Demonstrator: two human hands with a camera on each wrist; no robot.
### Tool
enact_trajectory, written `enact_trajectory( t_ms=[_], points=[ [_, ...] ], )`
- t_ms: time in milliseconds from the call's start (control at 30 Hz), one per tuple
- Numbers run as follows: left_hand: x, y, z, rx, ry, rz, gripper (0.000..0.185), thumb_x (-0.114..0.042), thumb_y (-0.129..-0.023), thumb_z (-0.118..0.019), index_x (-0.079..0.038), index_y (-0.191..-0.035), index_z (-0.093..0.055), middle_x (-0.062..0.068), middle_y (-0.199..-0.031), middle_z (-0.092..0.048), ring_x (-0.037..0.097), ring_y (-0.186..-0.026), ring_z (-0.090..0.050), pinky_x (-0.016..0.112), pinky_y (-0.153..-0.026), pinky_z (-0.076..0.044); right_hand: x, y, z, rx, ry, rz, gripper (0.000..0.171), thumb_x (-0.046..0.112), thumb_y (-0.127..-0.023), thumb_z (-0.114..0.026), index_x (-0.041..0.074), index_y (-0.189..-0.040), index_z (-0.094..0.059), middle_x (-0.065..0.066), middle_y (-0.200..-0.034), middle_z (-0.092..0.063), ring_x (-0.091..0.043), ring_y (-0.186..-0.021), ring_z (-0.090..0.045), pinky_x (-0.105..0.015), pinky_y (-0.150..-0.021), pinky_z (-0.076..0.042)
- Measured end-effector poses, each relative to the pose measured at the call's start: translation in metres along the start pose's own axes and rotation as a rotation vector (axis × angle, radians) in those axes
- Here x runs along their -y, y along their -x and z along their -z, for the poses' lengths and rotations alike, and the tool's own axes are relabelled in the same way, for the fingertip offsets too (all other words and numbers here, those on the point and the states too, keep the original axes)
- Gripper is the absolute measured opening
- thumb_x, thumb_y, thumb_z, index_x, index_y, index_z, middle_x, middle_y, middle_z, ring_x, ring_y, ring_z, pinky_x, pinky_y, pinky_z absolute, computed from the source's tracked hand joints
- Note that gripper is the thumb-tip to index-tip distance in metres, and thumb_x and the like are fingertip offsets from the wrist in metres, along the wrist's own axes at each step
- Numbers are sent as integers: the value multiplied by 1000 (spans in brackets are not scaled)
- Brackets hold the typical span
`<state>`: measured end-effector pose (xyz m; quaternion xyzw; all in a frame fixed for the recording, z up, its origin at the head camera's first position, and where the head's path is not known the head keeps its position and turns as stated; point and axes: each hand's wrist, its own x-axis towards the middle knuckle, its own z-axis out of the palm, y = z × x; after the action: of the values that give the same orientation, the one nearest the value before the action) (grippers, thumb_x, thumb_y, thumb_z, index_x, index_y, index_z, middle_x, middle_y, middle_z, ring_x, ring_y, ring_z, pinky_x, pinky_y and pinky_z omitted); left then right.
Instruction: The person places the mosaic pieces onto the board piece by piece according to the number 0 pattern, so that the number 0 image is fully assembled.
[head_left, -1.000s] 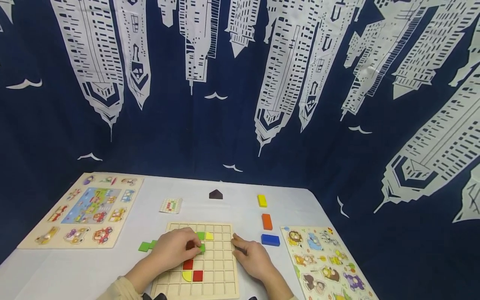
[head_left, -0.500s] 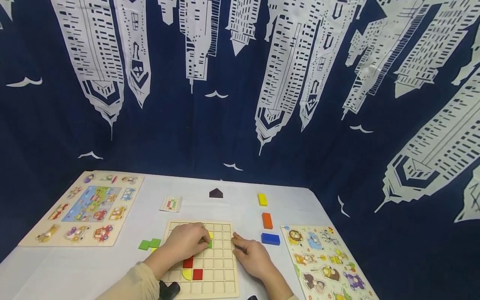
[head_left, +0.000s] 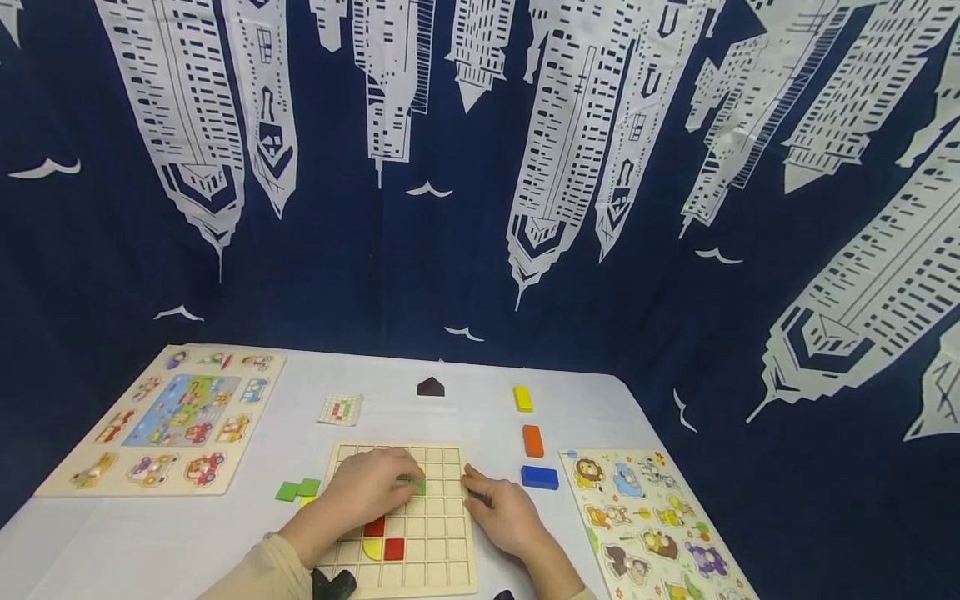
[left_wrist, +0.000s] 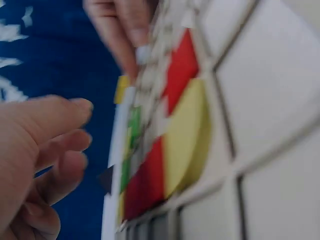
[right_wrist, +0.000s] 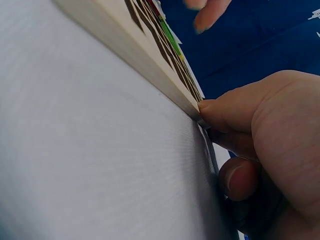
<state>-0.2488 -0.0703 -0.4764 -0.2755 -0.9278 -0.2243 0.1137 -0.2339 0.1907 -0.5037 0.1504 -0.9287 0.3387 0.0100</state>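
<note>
A wooden grid board [head_left: 438, 550] lies on the white table with several coloured tiles in its cells. My left hand [head_left: 378, 482] hovers over the board's upper part, close to a green tile [head_left: 422, 487]. In the left wrist view the left hand [left_wrist: 37, 155] has loosely bent fingers with nothing between them, apart from the tiles. Red tiles [head_left: 394, 549] and a yellow quarter-round tile [head_left: 372, 549] sit lower on the board. My right hand [head_left: 506, 512] holds the board's right edge, the fingertips [right_wrist: 207, 107] pinching its rim in the right wrist view.
Loose green tiles [head_left: 297, 489] lie left of the board. A small pattern card [head_left: 341, 409] and a dark five-sided block [head_left: 431, 387] are behind it. Yellow [head_left: 522, 398], orange [head_left: 532, 441] and blue [head_left: 539, 477] blocks stand at right. Picture puzzles [head_left: 161, 421] [head_left: 652, 525] flank both sides.
My left hand moved right and slightly up over the board, bringing the green tile below the yellow one, then its fingers came off the tile. The right hand stayed at the edge.
</note>
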Motion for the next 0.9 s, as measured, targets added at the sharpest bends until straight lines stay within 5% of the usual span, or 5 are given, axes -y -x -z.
enact_trajectory(
  t_ms=[167, 333, 533, 733, 900],
  points=[
    [19, 28, 38, -77, 47, 242, 19, -25, -89, -77, -28, -108, -78, -12, -111, -74, 11, -84, -67, 34, -68, -52, 2, 0, -2, -3, 3, 0, 36, 17, -97, -68, 10, -132, -70, 2, -146, -59, -24, -135, -58, -49, -111, -44],
    [60, 69, 67, -28, 118, 431, 37, -16, -86, -74, -22, -122, -73, 2, -124, -71, 12, -73, -58, 30, -60, -46, 3, 0, -1, -4, 0, -9, 37, 16, -96, -68, 9, -132, -70, 1, -147, -59, -26, -135, -58, -52, -111, -44],
    [95, 100, 62, -13, 234, 490, 33, -10, -80, -80, -22, -110, -73, -2, -99, -70, 12, -52, -50, 26, -47, -40, -1, 1, 0, -11, 14, -10, 37, 18, -96, -69, 10, -132, -70, 1, -146, -60, -27, -135, -58, -52, -111, -43],
    [105, 103, 50, -15, 270, 528, 27, -20, -80, -86, -27, -104, -75, -7, -83, -65, 13, -54, -52, 25, -48, -41, -4, 2, 0, -24, -3, -9, 36, 16, -96, -69, 9, -131, -71, 0, -145, -61, -27, -135, -58, -51, -111, -43],
    [107, 107, 52, -33, 244, 549, 23, -21, -81, -86, -28, -101, -77, -5, -94, -71, 13, -58, -52, 26, -51, -41, 0, -1, -3, -13, -9, -2, 36, 17, -96, -69, 9, -131, -70, -1, -146, -60, -27, -136, -57, -51, -112, -43]
  ],
)
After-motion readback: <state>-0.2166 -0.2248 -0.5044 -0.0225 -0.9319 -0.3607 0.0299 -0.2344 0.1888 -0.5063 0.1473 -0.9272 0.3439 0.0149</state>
